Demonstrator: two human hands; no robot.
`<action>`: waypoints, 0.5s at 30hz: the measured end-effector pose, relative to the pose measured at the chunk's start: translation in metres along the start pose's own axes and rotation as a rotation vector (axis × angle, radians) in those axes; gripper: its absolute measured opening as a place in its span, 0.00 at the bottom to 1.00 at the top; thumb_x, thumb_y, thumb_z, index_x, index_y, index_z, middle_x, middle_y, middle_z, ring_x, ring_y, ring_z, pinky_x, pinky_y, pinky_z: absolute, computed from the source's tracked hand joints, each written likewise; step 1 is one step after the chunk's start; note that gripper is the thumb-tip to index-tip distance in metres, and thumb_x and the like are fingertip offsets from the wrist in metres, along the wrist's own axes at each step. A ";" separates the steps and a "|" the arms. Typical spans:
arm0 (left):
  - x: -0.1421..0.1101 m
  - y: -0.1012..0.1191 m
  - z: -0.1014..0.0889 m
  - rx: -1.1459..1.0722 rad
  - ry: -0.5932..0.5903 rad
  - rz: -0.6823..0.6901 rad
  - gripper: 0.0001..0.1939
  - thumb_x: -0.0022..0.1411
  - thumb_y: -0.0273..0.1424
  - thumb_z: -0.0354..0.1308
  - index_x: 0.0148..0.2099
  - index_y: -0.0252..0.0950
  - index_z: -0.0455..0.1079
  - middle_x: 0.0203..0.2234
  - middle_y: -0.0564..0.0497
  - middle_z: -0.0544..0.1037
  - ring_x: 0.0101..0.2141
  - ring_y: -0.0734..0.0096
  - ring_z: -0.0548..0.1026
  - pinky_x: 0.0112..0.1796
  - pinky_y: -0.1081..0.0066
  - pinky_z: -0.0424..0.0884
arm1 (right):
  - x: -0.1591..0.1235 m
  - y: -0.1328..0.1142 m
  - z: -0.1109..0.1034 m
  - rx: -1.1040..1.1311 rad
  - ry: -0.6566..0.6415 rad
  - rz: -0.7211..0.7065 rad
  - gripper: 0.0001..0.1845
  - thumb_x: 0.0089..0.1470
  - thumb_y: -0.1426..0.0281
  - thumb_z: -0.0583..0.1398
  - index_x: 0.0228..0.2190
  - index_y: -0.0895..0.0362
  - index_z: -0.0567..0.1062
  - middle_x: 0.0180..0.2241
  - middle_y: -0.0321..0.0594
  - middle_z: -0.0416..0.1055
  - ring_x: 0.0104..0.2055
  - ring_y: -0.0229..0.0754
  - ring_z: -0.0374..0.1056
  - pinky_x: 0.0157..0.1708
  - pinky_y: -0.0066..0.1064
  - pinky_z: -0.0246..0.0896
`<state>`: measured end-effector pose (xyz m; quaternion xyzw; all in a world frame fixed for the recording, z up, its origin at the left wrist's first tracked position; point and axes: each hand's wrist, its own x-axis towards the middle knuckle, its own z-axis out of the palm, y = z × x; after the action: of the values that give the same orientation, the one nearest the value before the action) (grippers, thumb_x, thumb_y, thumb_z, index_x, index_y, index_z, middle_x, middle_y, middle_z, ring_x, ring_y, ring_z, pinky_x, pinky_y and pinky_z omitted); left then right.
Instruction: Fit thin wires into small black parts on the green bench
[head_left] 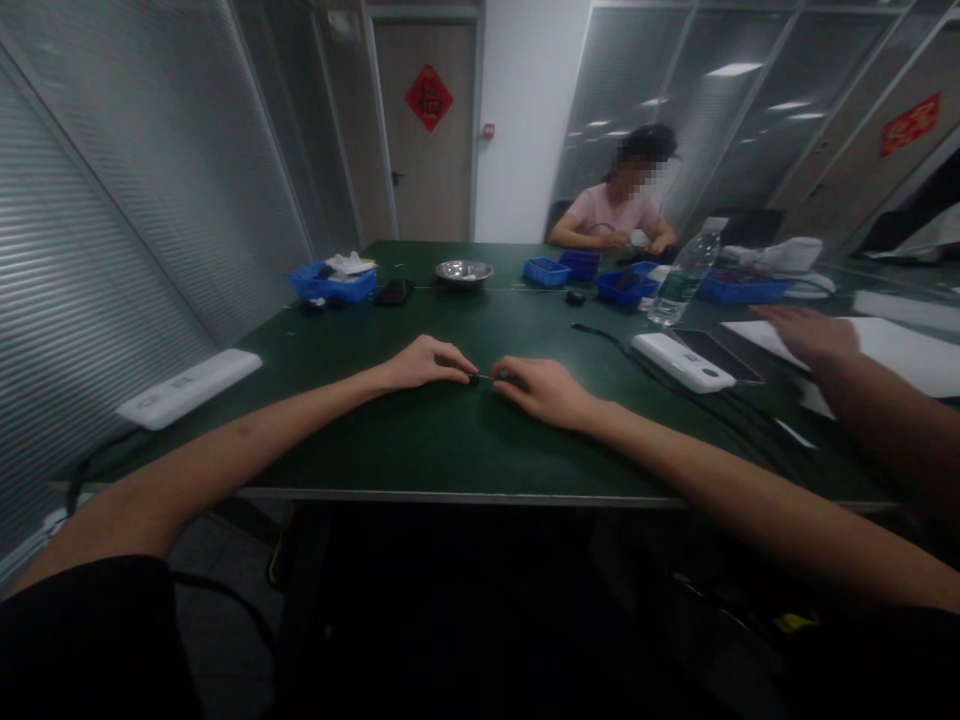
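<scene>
Both my hands rest on the dark green table [420,440], fingertips facing each other. My left hand [427,362] is closed in a pinch on one end of a small dark part [487,377]. My right hand [541,388] is closed in a pinch on its other end. The part is thin, dark and too small to name. It lies just above the table surface between the two hands.
A white power strip [187,386] lies at left, another white device [682,361] with a black cable at right. Blue bins [334,285], a metal bowl [464,272], a water bottle [684,274] stand farther back. Another person's arm [862,390] reaches in from the right; a person sits at the far end.
</scene>
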<state>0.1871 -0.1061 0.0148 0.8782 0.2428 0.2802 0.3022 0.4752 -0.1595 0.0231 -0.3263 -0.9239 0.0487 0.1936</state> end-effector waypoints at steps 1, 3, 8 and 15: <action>0.000 0.000 0.001 0.001 0.003 0.001 0.14 0.62 0.37 0.70 0.49 0.38 0.83 0.42 0.45 0.84 0.43 0.64 0.81 0.47 0.67 0.73 | 0.000 0.000 0.000 -0.002 -0.001 -0.007 0.15 0.70 0.61 0.55 0.51 0.55 0.72 0.43 0.44 0.78 0.37 0.43 0.71 0.37 0.31 0.59; 0.000 0.001 0.002 0.013 0.016 -0.008 0.15 0.62 0.37 0.70 0.49 0.38 0.83 0.42 0.45 0.84 0.42 0.64 0.81 0.46 0.67 0.73 | -0.001 0.001 0.000 -0.005 -0.003 -0.026 0.15 0.70 0.61 0.54 0.51 0.55 0.72 0.44 0.44 0.77 0.38 0.43 0.71 0.38 0.32 0.59; -0.001 0.000 0.004 0.017 0.046 -0.012 0.14 0.60 0.38 0.71 0.46 0.37 0.84 0.40 0.45 0.85 0.41 0.64 0.82 0.44 0.68 0.74 | -0.001 0.000 0.002 -0.023 -0.014 -0.036 0.15 0.70 0.61 0.54 0.52 0.55 0.72 0.45 0.45 0.78 0.38 0.44 0.72 0.38 0.33 0.60; 0.000 0.003 0.007 -0.037 0.020 0.028 0.13 0.60 0.37 0.71 0.46 0.36 0.84 0.41 0.43 0.85 0.42 0.63 0.82 0.47 0.66 0.74 | -0.001 -0.002 0.002 0.009 -0.017 -0.053 0.15 0.71 0.62 0.53 0.52 0.55 0.71 0.46 0.45 0.77 0.40 0.44 0.72 0.40 0.33 0.62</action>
<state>0.1924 -0.1107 0.0124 0.8729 0.2281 0.2977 0.3122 0.4740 -0.1617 0.0218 -0.3003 -0.9337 0.0506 0.1884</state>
